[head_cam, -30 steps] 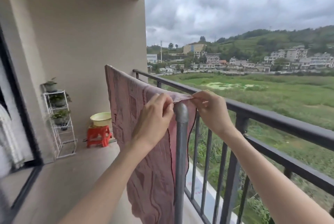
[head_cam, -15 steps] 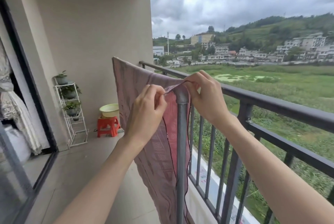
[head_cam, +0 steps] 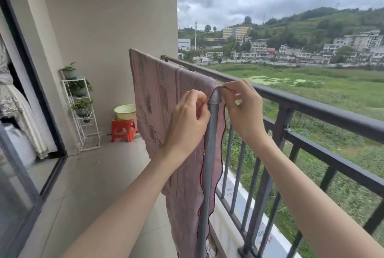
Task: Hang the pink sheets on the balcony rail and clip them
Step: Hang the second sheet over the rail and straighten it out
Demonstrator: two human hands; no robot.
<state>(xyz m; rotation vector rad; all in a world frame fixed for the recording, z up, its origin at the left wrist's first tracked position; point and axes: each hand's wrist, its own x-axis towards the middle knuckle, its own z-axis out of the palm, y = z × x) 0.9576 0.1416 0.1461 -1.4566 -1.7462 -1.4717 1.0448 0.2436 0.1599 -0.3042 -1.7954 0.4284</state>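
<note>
Head view: woven pink sheet (head_cam: pixel 166 99), round metal pole (head_cam: pixel 211 133)

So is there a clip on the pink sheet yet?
No, no clip shows on the pink sheet; the left hand and right hand just pinch its edge.

There are two hands (head_cam: pixel 188 121) (head_cam: pixel 244 110), one pink sheet (head_cam: pixel 158 99), one red stool (head_cam: pixel 123 129), one yellow bowl (head_cam: pixel 124 111) and three potted plants (head_cam: pixel 69 70) (head_cam: pixel 80 89) (head_cam: pixel 82 107).

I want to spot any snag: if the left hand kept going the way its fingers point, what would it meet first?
Most likely the grey upright pole: the left hand pinches the pink sheet edge right beside it, fingers aimed at it. Depth is hard to judge.
</note>
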